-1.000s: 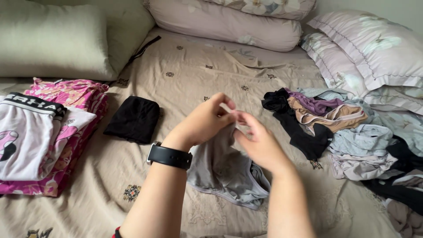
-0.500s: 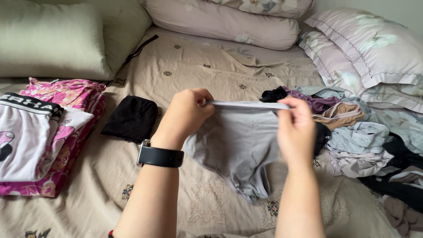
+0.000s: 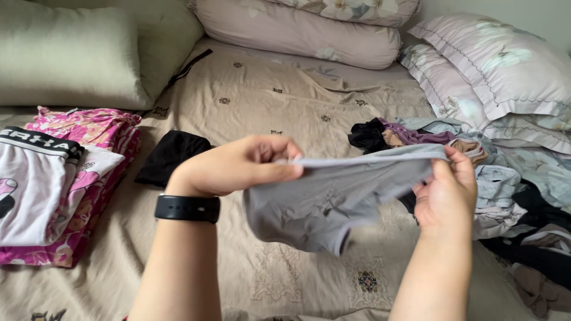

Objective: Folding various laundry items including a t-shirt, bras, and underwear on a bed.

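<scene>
While both hands are raised over the bed, they hold a grey underwear piece [image 3: 333, 199] stretched between them, above the beige patterned bedsheet [image 3: 267, 101]. Left hand [image 3: 238, 165] pinches the left end of the waistband, thumb on top, fingers curled under the fabric; black wristwatch [image 3: 187, 208] on that wrist. Right hand [image 3: 446, 193] grips the right end of the waistband, palm toward the camera, fingers closed on the cloth. Hands well apart, waistband taut, the rest of the garment hangs down in a loose fold, not touching the sheet as far as I can tell.

Left of the hands, a folded black garment [image 3: 169, 156] lies flat on the sheet. Further left, a stack of folded clothes [image 3: 65, 178]: white item with a black band on top, pink floral one under it. Right side, an unsorted pile of clothes [image 3: 505, 190], mixed black, purple, tan, pale blue, just behind the right hand. Green pillow [image 3: 71, 53] top left, pink bolster [image 3: 297, 30] along the head of the bed, floral pillows [image 3: 499, 65] top right.
</scene>
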